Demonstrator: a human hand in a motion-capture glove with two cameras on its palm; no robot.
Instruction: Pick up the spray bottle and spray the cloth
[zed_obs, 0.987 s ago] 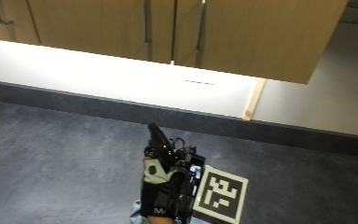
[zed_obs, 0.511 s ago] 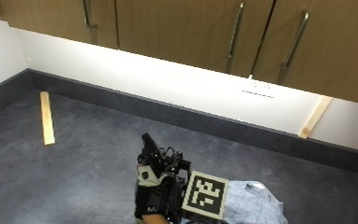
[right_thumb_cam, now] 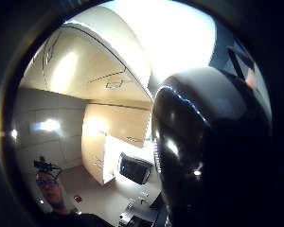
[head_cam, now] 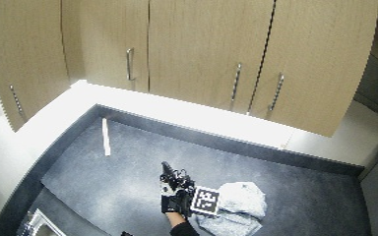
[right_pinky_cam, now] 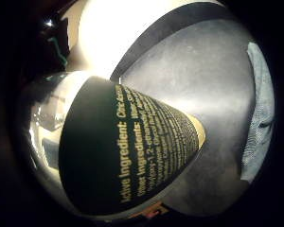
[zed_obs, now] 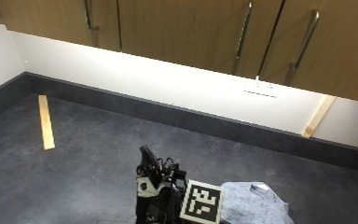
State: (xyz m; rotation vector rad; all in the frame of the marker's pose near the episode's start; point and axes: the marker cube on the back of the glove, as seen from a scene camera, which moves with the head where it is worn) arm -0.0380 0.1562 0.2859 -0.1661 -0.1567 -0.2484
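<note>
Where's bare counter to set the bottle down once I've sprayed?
Open worktop lies between the wooden strip near the left wall and the hand, and ahead of the hand up to the back upstand. It is crowded to the right, where the cloth lies beside the hand holding the spray bottle.

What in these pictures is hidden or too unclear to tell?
- Spray bottle: in both outside views the gloved right hand covers it; only its nozzle sticks out.
- Bottle label: little finger side palm view, small print blurred.
- Cloth: outside view, cut off by the lower edge.
- Whether any spray has landed on the cloth: not visible.
</note>
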